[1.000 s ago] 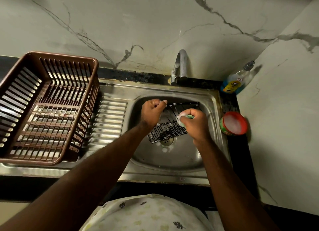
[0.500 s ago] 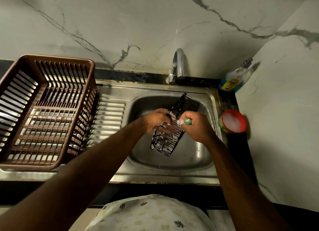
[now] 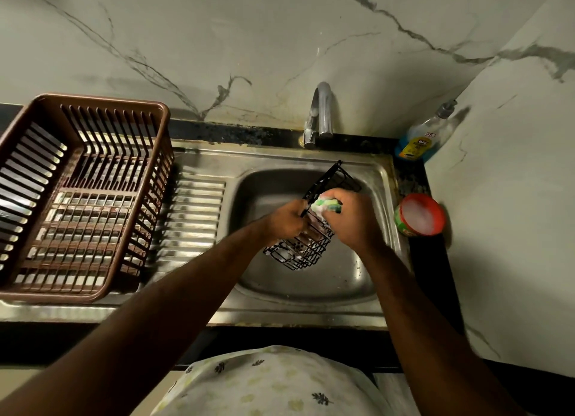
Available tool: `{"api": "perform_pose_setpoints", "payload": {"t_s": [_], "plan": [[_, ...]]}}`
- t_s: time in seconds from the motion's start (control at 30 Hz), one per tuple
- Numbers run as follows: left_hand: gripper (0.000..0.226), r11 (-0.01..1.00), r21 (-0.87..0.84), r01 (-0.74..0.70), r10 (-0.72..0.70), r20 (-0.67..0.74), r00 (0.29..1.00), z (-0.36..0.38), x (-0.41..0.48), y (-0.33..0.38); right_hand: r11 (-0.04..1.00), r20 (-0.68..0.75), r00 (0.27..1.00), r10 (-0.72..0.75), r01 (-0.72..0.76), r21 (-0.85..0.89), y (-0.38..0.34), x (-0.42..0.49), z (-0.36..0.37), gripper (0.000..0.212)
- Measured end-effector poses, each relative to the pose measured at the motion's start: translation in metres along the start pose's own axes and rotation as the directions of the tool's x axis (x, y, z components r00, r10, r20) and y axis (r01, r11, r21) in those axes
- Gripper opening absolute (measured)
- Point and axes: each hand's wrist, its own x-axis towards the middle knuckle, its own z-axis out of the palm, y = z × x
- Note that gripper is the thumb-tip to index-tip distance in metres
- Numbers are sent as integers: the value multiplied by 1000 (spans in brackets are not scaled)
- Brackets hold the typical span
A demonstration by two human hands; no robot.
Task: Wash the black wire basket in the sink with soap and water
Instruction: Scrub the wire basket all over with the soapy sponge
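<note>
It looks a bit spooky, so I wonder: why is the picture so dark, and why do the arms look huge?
Head view: dim yellowish light, brightest on the back wall; the bottle throws a shadow on the side wall; faint glare on the sink rim; the wide-angle lens stretches the arms toward the bottom edge.

Brown slatted plastic crate [image 3: 102,99], rectangular, standing on the ribbed steel drainboard [image 3: 193,216]. Chrome tap [image 3: 322,110], curved spout, at the back edge. Clear pump bottle [image 3: 420,138], blue liquid, yellow label, in the far right corner against the wall. Round tub [image 3: 420,215], red rim, green side, white contents, on the black counter [image 3: 435,275] nearer than the bottle. Grey-veined pale marble wall [image 3: 217,36] behind and on the right. Pale leaf-print garment [image 3: 273,384] at the bottom edge.
</note>
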Motion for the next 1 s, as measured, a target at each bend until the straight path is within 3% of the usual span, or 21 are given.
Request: {"api": "perform_pose_setpoints", "payload": {"t_s": [0.1, 0.27, 0.37, 0.53, 0.73, 0.83, 0.9, 1.0], "plan": [[32, 997, 79, -20, 20, -8, 1000, 1, -3, 2, 999, -23, 1000, -11, 10, -37, -6, 1, 7, 25], [16, 976, 212, -48, 84, -162, 983, -2, -6, 7, 995, 9, 1000, -12, 13, -103, -4, -9, 5, 16], [14, 982, 186, -33, 67, -181, 981, -1, -7, 6, 992, -11, 1000, -11, 9, -124, 5, -18, 4, 16], [16, 980, 193, -49, 78, -145, 986, 6, -11, 15, 992, -35, 999, -21, 16, -126, 3, -16, 3, 13], [24, 841, 537, -60, 161, -144, 976, 5, -8, 19, 993, -94, 995, -28, 17, -118, -3, -12, 14, 20], [15, 838, 544, -41, 140, -141, 980, 4, -9, 19, 994, -103, 994, -35, 24, -109, 10, -24, 16, 6], [11, 824, 565, -28, 144, -162, 976, 4, -10, 18, 993, -107, 993, -39, 27, -118, 18, -35, 14, 9], [25, 815, 579, -27, 142, -154, 978, 2, -13, 15, 988, -111, 992, -55, 38, -148, 20, -42, 11, 13]]}}
